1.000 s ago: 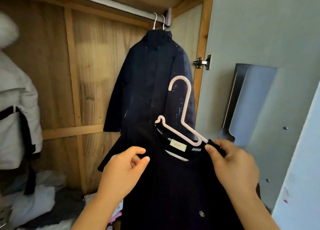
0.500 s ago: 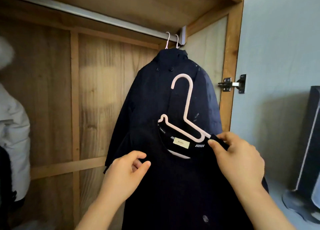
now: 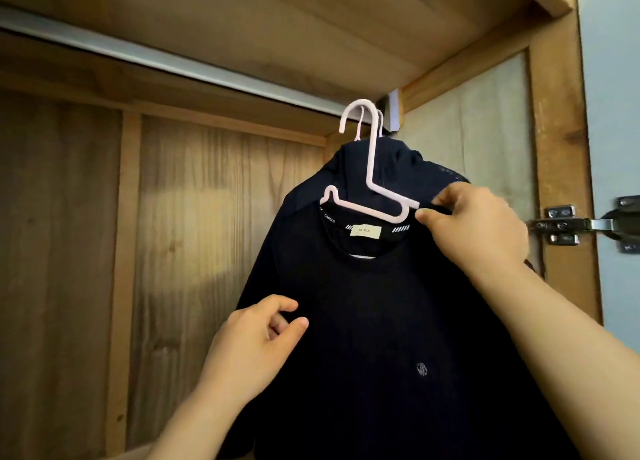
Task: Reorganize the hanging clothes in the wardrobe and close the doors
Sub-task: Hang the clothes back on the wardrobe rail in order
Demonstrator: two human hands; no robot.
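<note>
The wooden wardrobe [image 3: 221, 238] has plank back panels and a silver metal rail [image 3: 173, 63] running under its top board. A dark navy coat [image 3: 408, 168] hangs at the rail's right end. In front of it hangs a dark navy sweater [image 3: 374, 321] with a cream neck label, on a pale pink plastic hanger [image 3: 370, 182] whose hook reaches up to the rail. The right hand [image 3: 481, 227] pinches the sweater's shoulder and the hanger arm between thumb and fingers. The left hand [image 3: 259, 342] pinches the sweater's other side lower down. A metal hinge [image 3: 568, 225] sits on the right frame.
</note>
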